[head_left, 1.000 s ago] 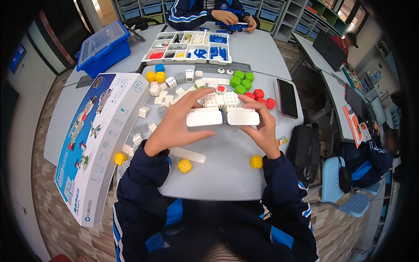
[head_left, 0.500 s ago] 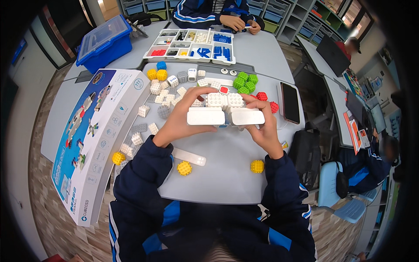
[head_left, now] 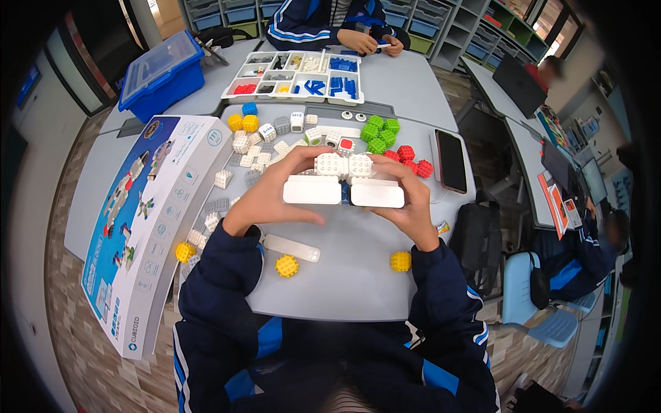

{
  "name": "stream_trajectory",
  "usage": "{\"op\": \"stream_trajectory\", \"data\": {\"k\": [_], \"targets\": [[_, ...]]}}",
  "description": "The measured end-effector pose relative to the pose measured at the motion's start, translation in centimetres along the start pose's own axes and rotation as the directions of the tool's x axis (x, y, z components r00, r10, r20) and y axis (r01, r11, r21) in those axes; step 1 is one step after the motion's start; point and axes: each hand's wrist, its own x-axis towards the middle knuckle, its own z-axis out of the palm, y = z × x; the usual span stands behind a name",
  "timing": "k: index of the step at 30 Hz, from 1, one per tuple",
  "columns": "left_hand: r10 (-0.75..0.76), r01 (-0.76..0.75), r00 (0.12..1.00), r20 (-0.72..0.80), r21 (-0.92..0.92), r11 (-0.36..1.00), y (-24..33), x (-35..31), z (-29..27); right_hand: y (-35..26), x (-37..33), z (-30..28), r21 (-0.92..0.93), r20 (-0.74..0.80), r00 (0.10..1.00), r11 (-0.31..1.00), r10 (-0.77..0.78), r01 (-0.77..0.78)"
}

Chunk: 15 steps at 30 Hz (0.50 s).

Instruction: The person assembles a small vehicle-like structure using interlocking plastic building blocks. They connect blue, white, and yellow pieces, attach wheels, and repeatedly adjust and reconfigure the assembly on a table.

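Note:
Above the middle of the table I hold a white block assembly between both hands. Studded cubes form its upper part, and two smooth white panels face me, with a narrow dark gap between them. My left hand is closed around its left side, fingers behind and thumb stretched below the panel. At the other side my right hand grips it, with the fingertips partly hidden. Beneath my hands lie a flat white bar, a yellow studded block and another yellow block.
White and grey blocks lie left of my hands; green blocks and red blocks lie beyond. A phone rests at the right edge. A large box, a blue bin and a sorting tray surround the workspace. Another person's hands are opposite.
The assembly has shifted slightly left and tilted a little, along with my hands. My left thumb has dropped lower, away from the panel's underside. The whole view has shifted slightly.

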Motion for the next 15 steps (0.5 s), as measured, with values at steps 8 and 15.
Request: {"op": "stream_trajectory", "data": {"k": [8,15], "targets": [[-0.082,-0.048,0.985,0.152,0.696,0.717,6.6,-0.1,-1.1,0.1,-0.5,0.1,-0.057,-0.005,0.999,0.997,-0.048,0.048],[0.128,-0.101,0.990,0.052,0.904,0.415,6.3,2.5,4.9,-0.1,-1.0,0.9,-0.039,-0.020,0.997,0.997,-0.072,0.071]]}}
